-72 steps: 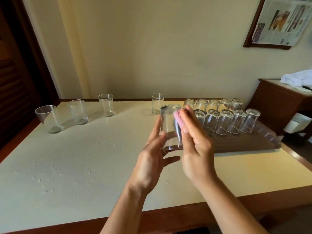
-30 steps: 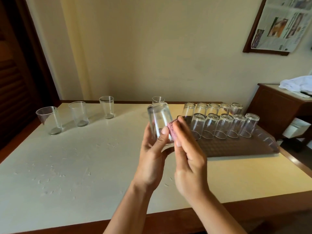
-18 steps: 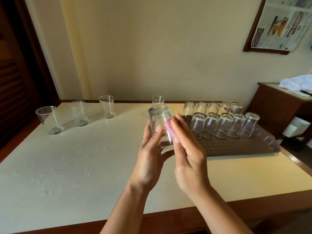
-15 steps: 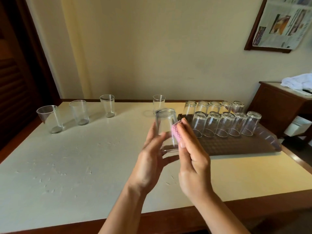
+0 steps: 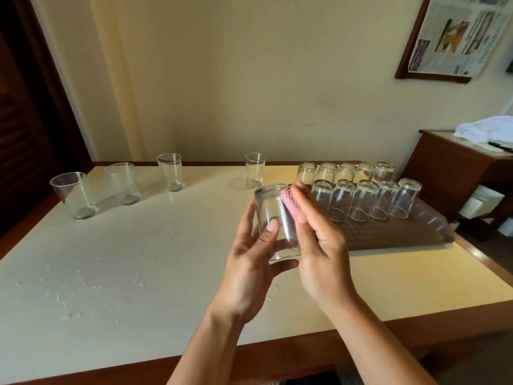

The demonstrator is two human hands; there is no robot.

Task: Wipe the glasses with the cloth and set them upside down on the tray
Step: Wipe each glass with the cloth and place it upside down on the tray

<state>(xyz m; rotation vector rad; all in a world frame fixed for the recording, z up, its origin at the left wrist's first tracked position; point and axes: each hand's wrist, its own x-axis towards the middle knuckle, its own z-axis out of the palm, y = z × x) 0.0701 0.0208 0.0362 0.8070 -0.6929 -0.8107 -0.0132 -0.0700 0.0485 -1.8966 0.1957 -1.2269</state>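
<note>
The glass [image 5: 273,218] I'm wiping hangs base-up over the table [image 5: 138,259] at centre frame, my left hand [image 5: 249,262] curled round its lower wall. My right hand [image 5: 319,240] pinches the pink cloth [image 5: 290,201] against its side. I judge the wipe is mid-step; next it goes mouth-down onto the tray [image 5: 402,234] at three o'clock, beside ten inverted glasses [image 5: 361,198]. Four upright glasses [image 5: 122,183] wait from nine to twelve. The framed newspaper [image 5: 458,34] is unreadable.

Mid-wipe over the table [image 5: 138,259]
My left hand [image 5: 249,273] grips the glass [image 5: 273,215]; my right hand [image 5: 322,245] presses the pink cloth [image 5: 290,201] against it.
</note>
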